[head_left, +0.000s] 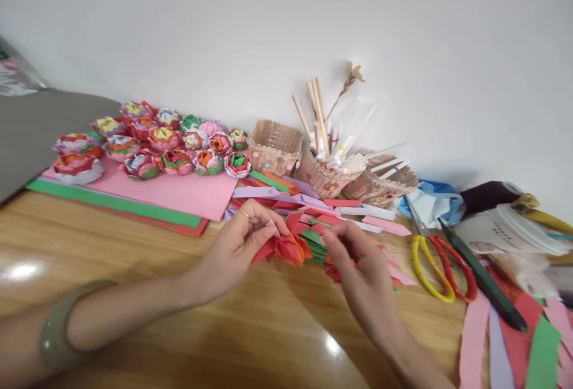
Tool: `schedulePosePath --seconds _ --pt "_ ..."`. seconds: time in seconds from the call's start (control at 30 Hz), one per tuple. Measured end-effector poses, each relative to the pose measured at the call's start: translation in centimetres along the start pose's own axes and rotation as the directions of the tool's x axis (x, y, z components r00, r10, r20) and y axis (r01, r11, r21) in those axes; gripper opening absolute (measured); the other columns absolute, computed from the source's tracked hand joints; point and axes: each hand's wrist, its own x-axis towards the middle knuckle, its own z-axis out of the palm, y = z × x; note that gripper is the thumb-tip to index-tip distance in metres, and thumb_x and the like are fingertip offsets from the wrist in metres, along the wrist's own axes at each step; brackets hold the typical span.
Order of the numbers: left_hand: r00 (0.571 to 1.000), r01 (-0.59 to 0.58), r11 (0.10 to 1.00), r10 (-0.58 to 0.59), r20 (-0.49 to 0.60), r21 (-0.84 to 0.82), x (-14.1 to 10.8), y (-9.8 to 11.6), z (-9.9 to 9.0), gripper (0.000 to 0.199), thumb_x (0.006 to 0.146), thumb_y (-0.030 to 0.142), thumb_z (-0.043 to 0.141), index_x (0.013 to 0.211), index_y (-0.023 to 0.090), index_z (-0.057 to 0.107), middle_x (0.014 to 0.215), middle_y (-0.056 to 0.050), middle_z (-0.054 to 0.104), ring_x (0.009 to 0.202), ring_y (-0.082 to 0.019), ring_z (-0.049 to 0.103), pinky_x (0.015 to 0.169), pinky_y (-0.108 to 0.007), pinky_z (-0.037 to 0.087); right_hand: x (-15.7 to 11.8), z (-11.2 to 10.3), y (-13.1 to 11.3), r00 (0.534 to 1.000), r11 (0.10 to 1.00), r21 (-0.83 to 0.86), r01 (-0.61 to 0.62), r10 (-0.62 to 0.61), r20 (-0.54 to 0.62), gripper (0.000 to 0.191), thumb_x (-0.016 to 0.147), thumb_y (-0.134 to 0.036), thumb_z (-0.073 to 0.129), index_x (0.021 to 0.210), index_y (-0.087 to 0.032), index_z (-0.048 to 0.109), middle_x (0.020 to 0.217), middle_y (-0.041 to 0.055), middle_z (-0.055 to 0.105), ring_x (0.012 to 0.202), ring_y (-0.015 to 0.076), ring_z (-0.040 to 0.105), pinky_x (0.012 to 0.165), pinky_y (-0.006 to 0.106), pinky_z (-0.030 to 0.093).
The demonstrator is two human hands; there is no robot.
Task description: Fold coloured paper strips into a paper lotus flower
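Observation:
My left hand [244, 243] is closed in a pinch, with a ring on one finger and a bangle [60, 323] on the wrist. Thumb and fingertips meet at the edge of a red and orange folded-paper flower [290, 249], with a bit of pink showing at the tips. My right hand [364, 269] is also pinched, just right of the flower, beside green folded paper strips [314, 247]. What its fingertips hold is too small to make out. Folded paper strips in purple, red and pink [286, 198] lie behind both hands.
Many finished paper flowers [163, 138] stand on pink paper sheets [197, 192] at left. Baskets [275, 144] line the wall, one holding sticks [319, 114]. Scissors [443, 266], a dark green cutter-like tool [487, 284], a white tub [496, 231] and loose paper strips [474, 335] are at right.

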Motion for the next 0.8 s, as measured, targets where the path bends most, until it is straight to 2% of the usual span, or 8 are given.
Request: schedulePosePath --seconds 0.07,0.2,0.27,0.37,0.5,0.6,0.7,0.8 --pt "0.998 0.061 0.991 -0.058 0.032 -0.117 0.2 0.2 0.0 0.017 0.088 0.035 0.051 0.081 0.019 0.047 0.082 -0.003 0.061 0.076 -0.014 0.057 0.072 -0.029 0.046 0.3 -0.2 0.1 0.999 0.994 0.109 -0.016 0.021 -0.042 0.019 0.089 -0.035 0.048 0.078 -0.021 0.054 0.069 -0.0012 0.054 0.06 0.0123 0.049 0.055 0.022 0.041" --pt "0.982 0.172 0.941 -0.139 0.128 -0.291 0.5 0.1 0.0 0.018 0.085 0.032 0.056 0.079 0.018 0.047 0.08 -0.001 0.06 0.071 -0.011 0.055 0.066 -0.025 0.044 0.7 0.0 0.1 0.994 0.971 0.236 -0.044 0.02 0.103 0.019 0.086 -0.035 0.055 0.095 -0.021 0.063 0.094 0.0038 0.065 0.087 0.0178 0.06 0.077 0.029 0.047" --pt "0.967 0.228 0.918 -0.174 0.186 -0.325 0.4 0.1 0.1 0.018 0.084 0.031 0.058 0.078 0.017 0.048 0.078 0.0 0.059 0.069 -0.011 0.054 0.064 -0.024 0.043 0.7 0.2 0.1 0.99 0.962 0.269 -0.05 0.013 0.139 0.017 0.083 -0.035 0.059 0.09 -0.021 0.066 0.088 0.0035 0.067 0.083 0.0186 0.062 0.075 0.03 0.049" --pt "0.946 0.295 0.913 -0.237 0.222 -0.283 0.3 0.2 0.1 0.02 0.079 0.031 0.063 0.077 0.017 0.05 0.077 0.001 0.055 0.068 -0.01 0.052 0.061 -0.022 0.042 0.6 0.5 0.0 0.996 0.971 0.239 -0.02 -0.002 0.094 0.01 0.077 -0.031 0.066 0.079 -0.021 0.069 0.077 0.0017 0.07 0.072 0.0176 0.063 0.067 0.028 0.051" --pt "0.943 0.319 0.938 -0.3 0.142 -0.138 0.1 0.5 0.3 0.019 0.073 0.029 0.067 0.081 0.017 0.054 0.078 0.001 0.057 0.064 -0.01 0.053 0.058 -0.023 0.043 0.2 0.8 -0.1 0.992 0.983 0.141 0.118 -0.124 0.035 0.006 0.077 -0.021 0.067 0.081 -0.022 0.071 0.076 0.0014 0.072 0.07 0.0158 0.065 0.065 0.026 0.053" --pt "0.966 0.254 0.967 -0.253 0.061 -0.011 0.0 0.3 0.4 0.013 0.071 0.022 0.068 0.08 0.017 0.061 0.078 -0.001 0.062 0.07 -0.013 0.058 0.063 -0.025 0.046 -0.1 1.1 0.0 0.977 0.975 0.06 0.212 -0.213 0.013 0.008 0.078 -0.018 0.065 0.082 -0.021 0.072 0.078 0.003 0.073 0.069 0.0155 0.066 0.064 0.026 0.054" --pt "0.98 0.196 0.979 -0.197 0.015 0.047 0.0 0.1 0.5 0.008 0.068 0.017 0.069 0.075 0.016 0.065 0.077 -0.002 0.067 0.076 -0.016 0.061 0.069 -0.027 0.049 -0.3 1.4 0.1 0.975 0.975 -0.001 0.222 -0.222 0.019 0.01 0.079 -0.017 0.063 0.082 -0.021 0.072 0.077 0.0033 0.074 0.068 0.0162 0.068 0.062 0.027 0.055" --pt "0.977 0.212 0.975 -0.21 -0.038 0.068 0.0 0.1 0.6 0.008 0.066 0.019 0.07 0.073 0.017 0.068 0.076 -0.003 0.07 0.075 -0.017 0.063 0.07 -0.028 0.05 -0.5 1.6 0.1 0.978 0.978 -0.04 0.206 -0.205 0.022 0.012 0.08 -0.017 0.062 0.085 -0.021 0.073 0.079 0.003 0.075 0.068 0.017 0.07 0.062 0.027 0.057"
